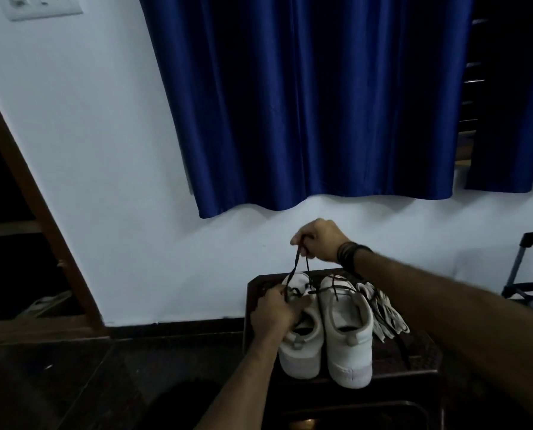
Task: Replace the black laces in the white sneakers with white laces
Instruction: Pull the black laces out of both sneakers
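Thin black flat lace (297, 271), limp and light, rises from the left white canvas sneaker (302, 333) on the dark worktop (414, 361): your right hand (319, 240) pinches both strands, your left hand (274, 315) grips the sneaker's tongue area; hold near the eyelets.

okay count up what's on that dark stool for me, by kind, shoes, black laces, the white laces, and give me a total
White sneakers: 2, the left sneaker and the right sneaker
Black laces: 2, one pulled up from the left sneaker, one trailing from the right sneaker
White laces: 1 bundle; separate laces cannot be told apart
Total: 5
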Demonstrator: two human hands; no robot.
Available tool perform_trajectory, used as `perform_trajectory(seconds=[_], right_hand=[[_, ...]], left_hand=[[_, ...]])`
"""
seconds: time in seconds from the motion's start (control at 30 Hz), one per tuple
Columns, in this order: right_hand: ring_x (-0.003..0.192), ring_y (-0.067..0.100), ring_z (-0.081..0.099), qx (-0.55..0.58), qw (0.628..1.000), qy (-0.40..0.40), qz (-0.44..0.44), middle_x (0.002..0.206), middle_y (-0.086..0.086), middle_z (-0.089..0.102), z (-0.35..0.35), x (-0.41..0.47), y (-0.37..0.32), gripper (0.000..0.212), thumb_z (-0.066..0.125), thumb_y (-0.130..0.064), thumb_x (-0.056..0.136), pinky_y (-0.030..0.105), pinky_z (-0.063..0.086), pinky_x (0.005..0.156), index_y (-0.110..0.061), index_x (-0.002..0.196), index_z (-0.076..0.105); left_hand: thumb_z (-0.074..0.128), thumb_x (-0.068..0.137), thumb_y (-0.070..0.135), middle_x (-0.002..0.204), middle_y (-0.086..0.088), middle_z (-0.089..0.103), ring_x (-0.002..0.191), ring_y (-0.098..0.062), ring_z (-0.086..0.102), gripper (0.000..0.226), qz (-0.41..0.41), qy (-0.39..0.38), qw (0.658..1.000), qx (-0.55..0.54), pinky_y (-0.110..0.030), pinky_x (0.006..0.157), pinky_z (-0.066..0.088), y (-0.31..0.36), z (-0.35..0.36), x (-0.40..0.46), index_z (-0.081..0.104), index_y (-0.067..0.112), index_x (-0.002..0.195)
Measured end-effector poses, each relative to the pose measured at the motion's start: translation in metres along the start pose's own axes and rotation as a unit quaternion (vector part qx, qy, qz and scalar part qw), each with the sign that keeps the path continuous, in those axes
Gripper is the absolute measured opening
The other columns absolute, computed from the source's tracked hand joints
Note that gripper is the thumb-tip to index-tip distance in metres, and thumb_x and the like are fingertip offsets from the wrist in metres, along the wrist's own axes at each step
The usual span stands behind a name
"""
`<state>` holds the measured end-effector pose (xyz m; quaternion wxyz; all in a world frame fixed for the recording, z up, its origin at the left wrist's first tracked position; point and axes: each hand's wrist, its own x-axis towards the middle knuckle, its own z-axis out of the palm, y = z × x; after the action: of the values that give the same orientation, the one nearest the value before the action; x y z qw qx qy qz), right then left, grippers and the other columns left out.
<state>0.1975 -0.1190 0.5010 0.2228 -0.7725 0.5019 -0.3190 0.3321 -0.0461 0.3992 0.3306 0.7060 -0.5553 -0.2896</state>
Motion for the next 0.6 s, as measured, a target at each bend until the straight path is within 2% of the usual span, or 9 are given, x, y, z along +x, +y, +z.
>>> perform_trajectory(seconds=[0.1, 0.2, 0.33, 0.43, 0.5, 0.53, 0.6], right_hand=[[0.049, -0.004, 0.061, 0.023, 0.998, 0.036, -0.044, 0.071, 0.006, 0.072, -0.015, 0.007, -0.033, 0.031, 0.049, 0.006, 0.090, 0.009, 0.050, 0.056, -0.009, 0.089, 0.076], [0.053, 0.000, 0.063, 0.057, 0.991, 0.056, -0.106, 0.065, -0.004, 0.071, -0.022, 0.008, -0.064, 0.017, 0.062, -0.008, 0.093, 0.010, 0.050, 0.061, -0.014, 0.088, 0.077], [0.061, 0.006, 0.067, 0.104, 0.986, -0.018, -0.128, 0.064, -0.006, 0.071, -0.008, -0.001, -0.073, 0.014, 0.065, -0.011, 0.093, 0.019, 0.056, 0.068, -0.017, 0.092, 0.077], [0.067, 0.009, 0.068, 0.133, 0.978, -0.089, -0.135, 0.069, -0.005, 0.072, 0.005, -0.008, -0.073, 0.012, 0.065, -0.010, 0.094, 0.021, 0.054, 0.068, -0.014, 0.093, 0.076], [0.071, 0.008, 0.068, 0.160, 0.972, -0.111, -0.130, 0.073, -0.006, 0.072, 0.003, -0.013, -0.071, 0.013, 0.063, -0.004, 0.093, 0.019, 0.054, 0.069, -0.005, 0.100, 0.074], [0.073, 0.009, 0.068, 0.174, 0.970, -0.118, -0.126, 0.079, -0.004, 0.073, 0.000, -0.014, -0.066, 0.018, 0.061, 0.002, 0.092, 0.020, 0.055, 0.071, -0.003, 0.106, 0.072], [0.083, 0.014, 0.068, 0.180, 0.970, -0.130, -0.098, 0.103, 0.003, 0.069, -0.007, -0.013, -0.050, 0.042, 0.058, 0.014, 0.086, 0.024, 0.056, 0.073, -0.007, 0.122, 0.064]], left_hand=[[0.068, 0.070, 0.067, 0.120, -0.003, 0.068, 0.117, -0.028, 0.060, 0.059, 0.004, 0.035, 0.995, 0.098, -0.043, 0.098, 0.047, 0.001, 0.006, 0.002, 0.066, 0.027, 0.114], [0.071, 0.071, 0.066, 0.128, 0.000, 0.064, 0.124, -0.023, 0.055, 0.063, 0.002, 0.038, 0.989, 0.146, -0.046, 0.105, 0.042, 0.002, 0.005, 0.008, 0.060, 0.028, 0.121], [0.077, 0.071, 0.055, 0.124, -0.001, 0.064, 0.123, -0.022, 0.056, 0.066, 0.048, 0.034, 0.973, 0.224, -0.037, 0.102, 0.042, 0.022, -0.007, 0.018, 0.058, 0.023, 0.124], [0.066, 0.077, 0.051, 0.109, -0.002, 0.071, 0.108, -0.026, 0.066, 0.047, 0.113, 0.063, 0.982, 0.139, -0.033, 0.089, 0.051, 0.025, 0.007, 0.020, 0.066, 0.019, 0.111], [0.043, 0.081, 0.062, 0.100, -0.002, 0.070, 0.100, -0.027, 0.066, 0.053, 0.113, 0.088, 0.987, 0.069, -0.033, 0.081, 0.049, 0.017, 0.020, 0.024, 0.069, 0.020, 0.100], [0.035, 0.082, 0.066, 0.097, -0.002, 0.068, 0.097, -0.027, 0.065, 0.058, 0.122, 0.103, 0.986, 0.049, -0.032, 0.077, 0.046, 0.010, 0.029, 0.030, 0.068, 0.020, 0.096], [0.040, 0.082, 0.071, 0.089, -0.002, 0.068, 0.092, -0.025, 0.066, 0.056, 0.117, 0.125, 0.985, -0.014, -0.033, 0.077, 0.048, 0.005, 0.031, 0.029, 0.066, 0.022, 0.089]])
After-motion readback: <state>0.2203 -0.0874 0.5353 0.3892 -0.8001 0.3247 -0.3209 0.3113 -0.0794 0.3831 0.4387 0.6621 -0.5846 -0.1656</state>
